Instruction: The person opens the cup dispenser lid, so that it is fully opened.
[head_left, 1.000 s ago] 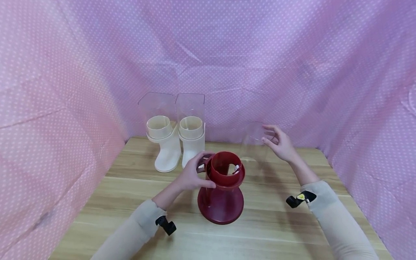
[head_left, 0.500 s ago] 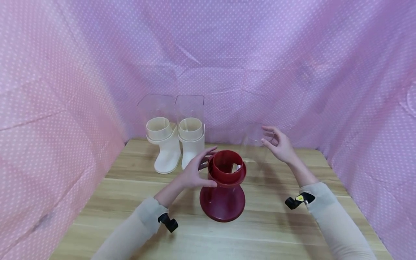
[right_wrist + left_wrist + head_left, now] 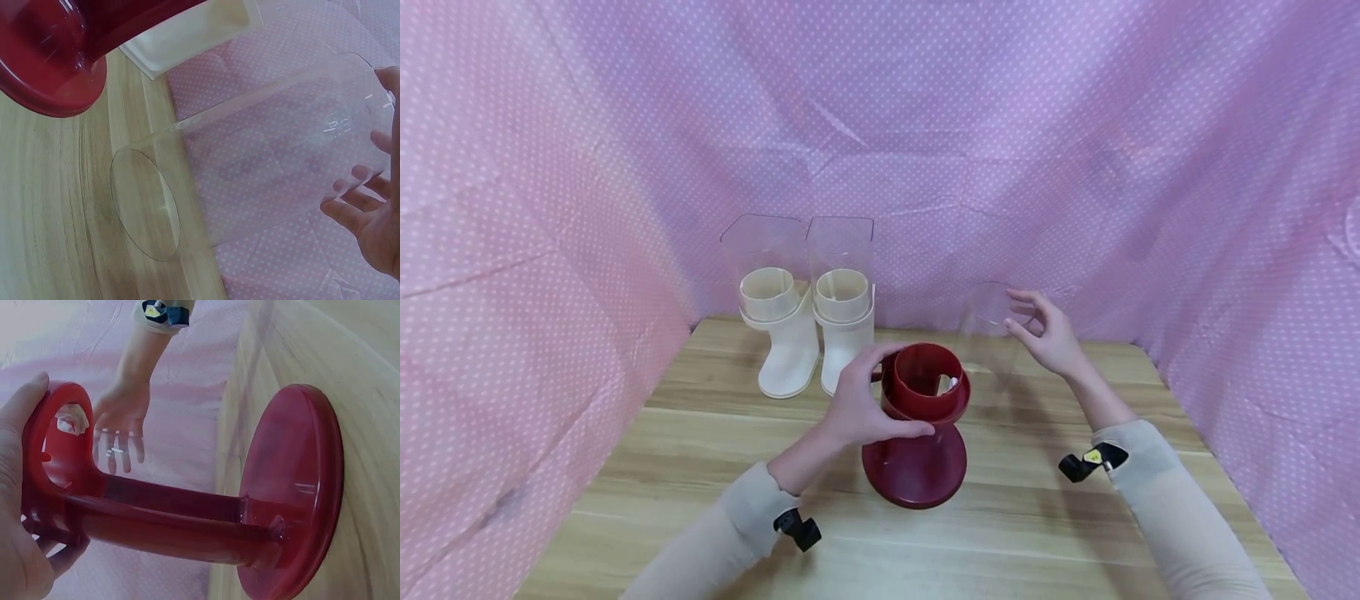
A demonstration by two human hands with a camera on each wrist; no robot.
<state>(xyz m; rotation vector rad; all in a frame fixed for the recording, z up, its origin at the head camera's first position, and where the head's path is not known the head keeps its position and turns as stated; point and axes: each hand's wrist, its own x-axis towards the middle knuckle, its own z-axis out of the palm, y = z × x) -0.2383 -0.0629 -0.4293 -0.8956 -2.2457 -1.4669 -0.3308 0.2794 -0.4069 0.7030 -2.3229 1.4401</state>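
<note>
A glossy red stand [image 3: 916,467] has a round base, an upright and a ring-shaped collar on top; it looks like a dispenser base. My left hand [image 3: 861,408] grips its collar from the left, the thumb across the front and the other fingers behind, partly hidden. To the right, my right hand [image 3: 1045,333] holds a clear cylinder [image 3: 988,333] by its upper end, fingers and thumb curved round the wall. In the right wrist view the cylinder [image 3: 262,156] is see-through, with a round lower rim near the table. Whether that rim touches the table I cannot tell.
Two cream-coloured dispenser stands [image 3: 787,358] with clear square-topped containers [image 3: 839,242] stand side by side at the back left. The wood-grain table [image 3: 700,467] is enclosed by pink dotted cloth [image 3: 880,100] behind and at both sides.
My left hand has opened slightly and closed again farther round the red collar, its thumb now reaching across the front. The red stand has shifted a little right. My right hand stays nearly still.
</note>
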